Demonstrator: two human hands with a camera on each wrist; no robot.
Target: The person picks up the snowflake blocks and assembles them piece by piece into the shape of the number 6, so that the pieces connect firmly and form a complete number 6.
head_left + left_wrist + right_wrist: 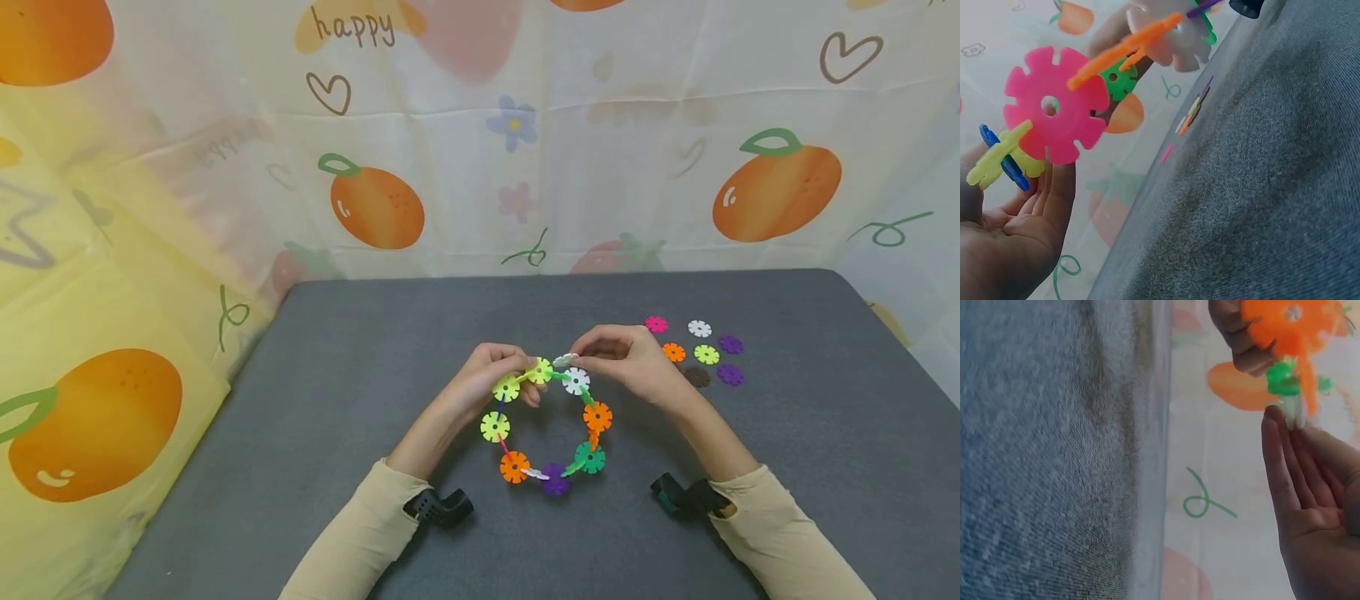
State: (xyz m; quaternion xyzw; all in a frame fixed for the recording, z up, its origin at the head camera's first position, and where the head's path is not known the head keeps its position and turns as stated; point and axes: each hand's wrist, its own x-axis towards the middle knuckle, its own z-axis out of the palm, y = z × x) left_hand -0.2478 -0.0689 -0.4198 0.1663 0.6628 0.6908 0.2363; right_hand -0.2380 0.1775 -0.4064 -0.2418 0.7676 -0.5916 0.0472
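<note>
A ring of notched plastic discs in several colours hangs above the table, with a purple disc (555, 479) at its lowest part. My left hand (476, 379) grips the ring's upper left, thumb on a yellow disc (539, 371). At the upper right, my right hand (633, 358) pinches a loose-looking white disc (564, 360) between thumb and fingertips, close by the ring's white disc (577, 381); whether it is joined on, I cannot tell. In the left wrist view a pink disc (1054, 125) partly covers the left hand (1022, 237). An orange disc (1291, 325) fills the right wrist view's top.
Several loose discs lie flat on the grey table (360, 333) beyond my right forearm, among them a pink disc (656, 324) and a yellow disc (707, 355). A printed curtain (450, 208) hangs behind the table. Dark wrist cameras sit at both sleeve cuffs.
</note>
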